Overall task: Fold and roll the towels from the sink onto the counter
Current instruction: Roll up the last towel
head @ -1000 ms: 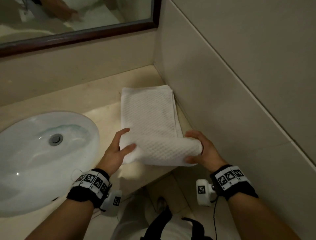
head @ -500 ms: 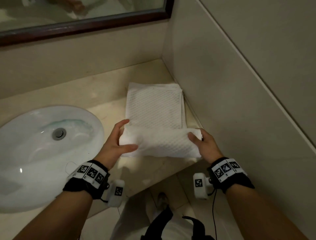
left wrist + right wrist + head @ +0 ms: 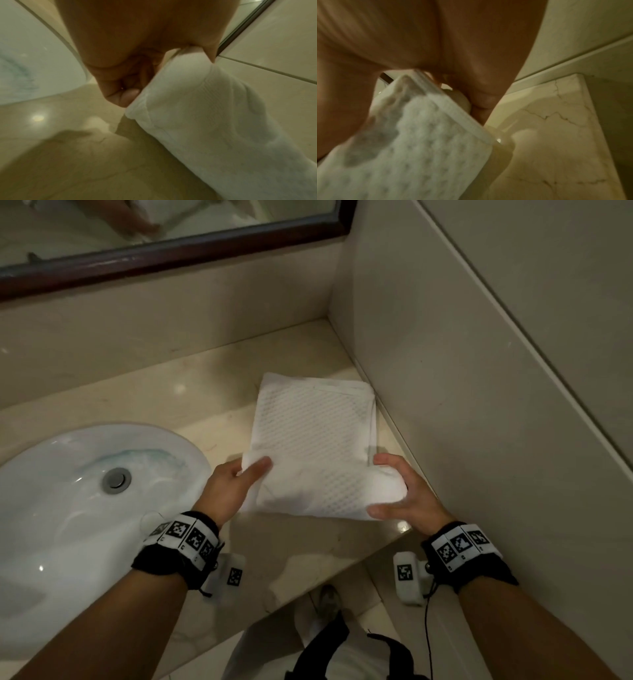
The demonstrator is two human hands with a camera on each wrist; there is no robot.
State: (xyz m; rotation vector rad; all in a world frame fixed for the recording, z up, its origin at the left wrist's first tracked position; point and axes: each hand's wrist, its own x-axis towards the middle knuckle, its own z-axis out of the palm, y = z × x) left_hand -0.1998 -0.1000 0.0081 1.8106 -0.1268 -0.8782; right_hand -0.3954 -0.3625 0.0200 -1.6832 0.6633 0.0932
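Observation:
A white waffle-weave towel point(image 3: 313, 436) lies folded into a long strip on the beige counter point(image 3: 205, 405), against the right wall. Its near end is rolled into a thick roll point(image 3: 325, 494). My left hand point(image 3: 236, 481) grips the roll's left end, thumb on top, fingers curled behind the edge point(image 3: 126, 94). My right hand point(image 3: 397, 491) grips the right end of the roll, fingers over the top and thumb under the near side. In the right wrist view the towel point(image 3: 412, 142) fills the lower left beneath my palm. The white sink point(image 3: 68, 501) at the left holds no towel.
A tiled wall point(image 3: 479, 405) runs close along the towel's right side. A dark-framed mirror point(image 3: 171, 251) hangs above the backsplash. The counter's front edge point(image 3: 308, 587) lies just below my hands, with the floor and my shoes beneath.
The roll has grown thicker and moved away from me along the strip, leaving less flat towel. Both hands went forward with it and keep hold of its ends.

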